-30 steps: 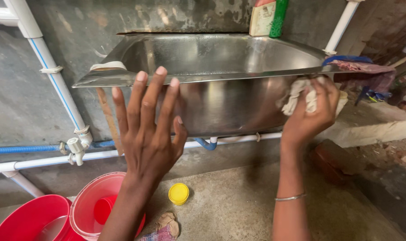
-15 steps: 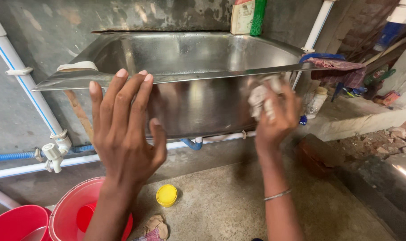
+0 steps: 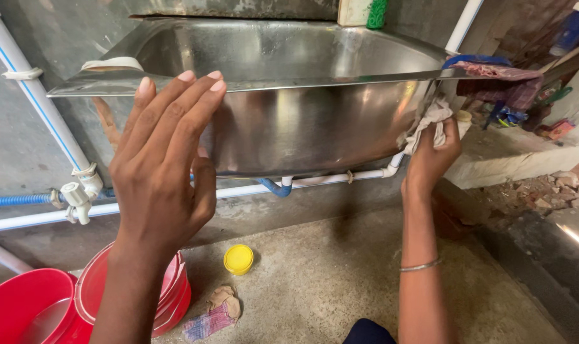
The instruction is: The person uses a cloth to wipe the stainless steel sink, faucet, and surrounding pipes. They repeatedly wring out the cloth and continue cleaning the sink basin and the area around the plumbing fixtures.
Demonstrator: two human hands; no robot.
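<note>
**Steel sink on a grey wall, wiped from below**

Setting: a rough grey concrete wall [image 3: 28, 146] and a bare concrete floor [image 3: 340, 280] are seen from a low position. A stainless steel sink [image 3: 302, 127] is mounted against the wall, its thin front rim running nearly the full width of the view, its underside bowl exposed.

Left hand [image 3: 165, 165]: raised flat and released, fingers spread, nothing grasped. The fingertips are set at the sink's front rim; whether they touch it cannot be told.

Right hand [image 3: 432, 156]: clenched on a pale crumpled cloth [image 3: 429, 124], which is pressed against the right end of the bowl just under the rim. A thin metal bangle [image 3: 422, 265] is worn on the forearm.

Below the bowl: a white pipe [image 3: 327, 180] is run along the wall, joined by a blue hose [image 3: 15, 199] and a white valve [image 3: 79, 191] at the left. Open space is left between the pipe and the floor.

Floor items: red tubs [image 3: 22, 306], stacked at lower left; a yellow lid [image 3: 238, 258]; a crumpled rag [image 3: 213, 315] beside it. A stretch of floor between the two forearms is left uncovered.

Right edge: a blue and red cloth [image 3: 493, 67] is draped on the sink's corner, a low concrete ledge [image 3: 512, 165] beyond it.
</note>
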